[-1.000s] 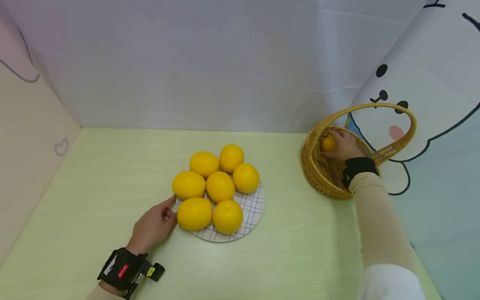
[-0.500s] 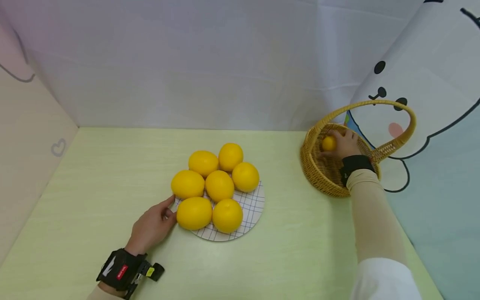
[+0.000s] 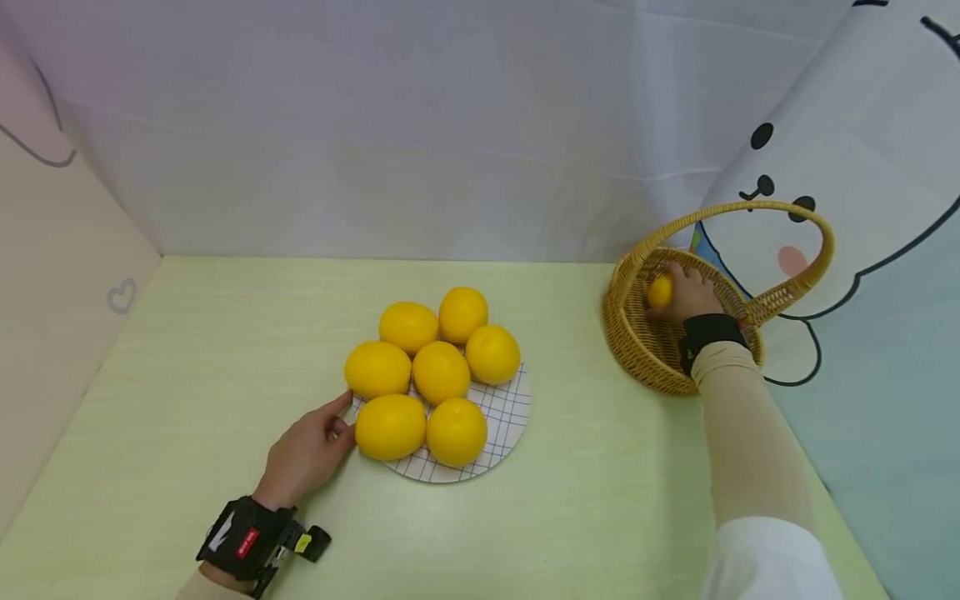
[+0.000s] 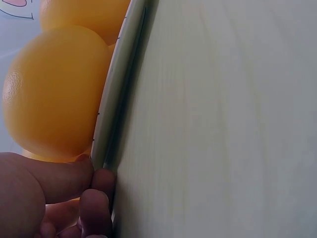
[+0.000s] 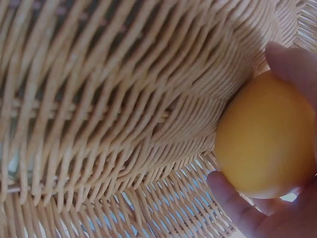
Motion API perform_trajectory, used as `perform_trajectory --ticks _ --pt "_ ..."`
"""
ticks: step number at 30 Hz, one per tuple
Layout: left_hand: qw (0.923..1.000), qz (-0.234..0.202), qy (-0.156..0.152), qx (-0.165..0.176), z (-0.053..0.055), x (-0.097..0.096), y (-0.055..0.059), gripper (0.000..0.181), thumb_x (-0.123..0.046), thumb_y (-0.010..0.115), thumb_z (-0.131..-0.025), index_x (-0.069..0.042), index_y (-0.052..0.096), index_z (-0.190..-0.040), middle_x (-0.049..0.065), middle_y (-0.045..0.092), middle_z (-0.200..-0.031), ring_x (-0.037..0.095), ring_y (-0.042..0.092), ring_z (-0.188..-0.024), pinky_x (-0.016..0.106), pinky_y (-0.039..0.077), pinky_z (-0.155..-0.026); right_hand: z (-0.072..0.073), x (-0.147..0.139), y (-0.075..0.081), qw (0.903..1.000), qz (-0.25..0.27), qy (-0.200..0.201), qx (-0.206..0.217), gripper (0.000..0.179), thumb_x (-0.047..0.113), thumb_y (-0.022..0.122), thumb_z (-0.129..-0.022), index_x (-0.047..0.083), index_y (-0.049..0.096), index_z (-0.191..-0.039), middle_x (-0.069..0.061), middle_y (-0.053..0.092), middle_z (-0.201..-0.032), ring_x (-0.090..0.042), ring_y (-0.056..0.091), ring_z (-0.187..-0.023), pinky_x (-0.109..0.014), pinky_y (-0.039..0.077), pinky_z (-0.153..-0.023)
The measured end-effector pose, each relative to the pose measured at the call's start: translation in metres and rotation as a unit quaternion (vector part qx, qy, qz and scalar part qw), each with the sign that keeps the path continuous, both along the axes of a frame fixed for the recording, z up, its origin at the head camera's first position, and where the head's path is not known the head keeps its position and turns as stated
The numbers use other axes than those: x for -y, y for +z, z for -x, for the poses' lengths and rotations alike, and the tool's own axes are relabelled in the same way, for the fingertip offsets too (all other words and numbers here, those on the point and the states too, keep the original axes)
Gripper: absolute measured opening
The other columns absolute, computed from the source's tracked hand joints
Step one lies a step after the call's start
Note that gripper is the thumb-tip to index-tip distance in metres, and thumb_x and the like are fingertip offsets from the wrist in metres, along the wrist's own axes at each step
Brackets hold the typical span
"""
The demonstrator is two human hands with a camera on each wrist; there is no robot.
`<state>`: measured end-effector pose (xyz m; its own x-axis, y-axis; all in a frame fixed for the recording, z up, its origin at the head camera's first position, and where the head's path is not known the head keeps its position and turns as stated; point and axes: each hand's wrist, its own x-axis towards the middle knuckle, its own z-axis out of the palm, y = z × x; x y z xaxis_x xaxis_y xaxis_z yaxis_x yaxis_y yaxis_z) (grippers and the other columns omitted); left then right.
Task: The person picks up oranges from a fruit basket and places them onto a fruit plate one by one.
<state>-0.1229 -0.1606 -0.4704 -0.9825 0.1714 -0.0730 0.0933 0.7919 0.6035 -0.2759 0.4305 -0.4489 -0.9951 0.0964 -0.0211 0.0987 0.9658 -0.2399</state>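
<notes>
In the head view, my left hand [image 3: 307, 456] is at the left edge of a round plate [image 3: 506, 417] with a blue-grid pattern. Its thumb and fingers pinch the plate's rim [image 4: 115, 91], as the left wrist view shows. Several smooth yellow lemons [image 3: 441, 373] are crowded on the plate, mostly toward its left and far side. Over at the right, my right hand [image 3: 688, 293] reaches inside a wicker basket [image 3: 633, 354]. It grips one lemon [image 5: 267, 136], thumb on one side and fingers on the other, close to the woven wall. Part of that lemon is hidden by the hand.
The basket's tall arched handle [image 3: 813, 242] rises over my right wrist. A pale green tabletop [image 3: 570, 517] lies under everything. White cloth [image 3: 420, 133] hangs behind it, and a printed cartoon cloth [image 3: 885, 167] stands beyond the basket on the right.
</notes>
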Motion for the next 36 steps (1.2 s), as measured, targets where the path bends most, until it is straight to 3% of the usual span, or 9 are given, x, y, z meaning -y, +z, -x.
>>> perform_trajectory --ticks 8,13,20,26,36 --pt "1.0000 -0.004 0.001 -0.001 0.002 -0.001 -0.002 0.053 -0.023 0.058 -0.090 -0.001 0.052 -0.138 0.000 0.060 -0.079 0.014 0.044 -0.058 0.027 0.032 -0.047 -0.002 0.002 0.009 0.9995 0.000 -0.004 0.033 0.083 0.048 0.066 -0.079 0.002 0.034 -0.139 -0.036 0.040 -0.116 -0.054 0.044 -0.098 -0.063 0.040 -0.076" --pt "1.0000 0.002 0.002 -0.001 0.002 0.000 -0.001 0.053 -0.024 0.058 -0.091 -0.002 0.052 -0.138 0.000 0.060 -0.080 0.014 0.044 -0.057 0.027 0.032 -0.047 -0.001 -0.001 0.016 0.9976 0.025 0.004 0.064 0.089 0.055 0.061 -0.080 -0.002 0.031 -0.141 -0.032 0.049 -0.113 -0.045 0.051 -0.094 -0.054 0.043 -0.073" --pt "1.0000 0.002 0.002 0.001 0.000 0.001 0.001 0.053 -0.025 0.058 -0.091 -0.001 0.052 -0.138 0.000 0.060 -0.081 0.013 0.043 -0.057 0.028 0.031 -0.047 -0.008 0.004 0.036 0.9975 0.040 0.013 0.057 0.096 0.066 0.054 -0.081 -0.003 0.029 -0.143 -0.030 0.051 -0.118 -0.043 0.052 -0.095 -0.052 0.043 -0.076" --pt "1.0000 0.003 0.002 -0.001 0.000 0.000 0.000 0.052 -0.024 0.058 -0.091 -0.002 0.052 -0.138 0.000 0.061 -0.081 0.013 0.044 -0.057 0.027 0.032 -0.046 -0.022 0.016 0.063 0.9982 0.028 0.023 0.047 0.098 0.071 0.049 -0.081 -0.001 0.029 -0.144 -0.028 0.052 -0.115 -0.041 0.053 -0.092 -0.049 0.043 -0.071" --pt "1.0000 0.000 -0.002 0.000 -0.001 -0.002 0.005 0.053 -0.024 0.058 -0.092 -0.001 0.052 -0.138 0.000 0.061 -0.081 0.013 0.044 -0.058 0.028 0.031 -0.047 -0.054 0.028 0.099 0.9970 0.069 0.013 0.032 0.095 0.068 0.050 -0.082 0.006 0.026 -0.149 -0.026 0.052 -0.111 -0.037 0.051 -0.088 -0.043 0.043 -0.066"
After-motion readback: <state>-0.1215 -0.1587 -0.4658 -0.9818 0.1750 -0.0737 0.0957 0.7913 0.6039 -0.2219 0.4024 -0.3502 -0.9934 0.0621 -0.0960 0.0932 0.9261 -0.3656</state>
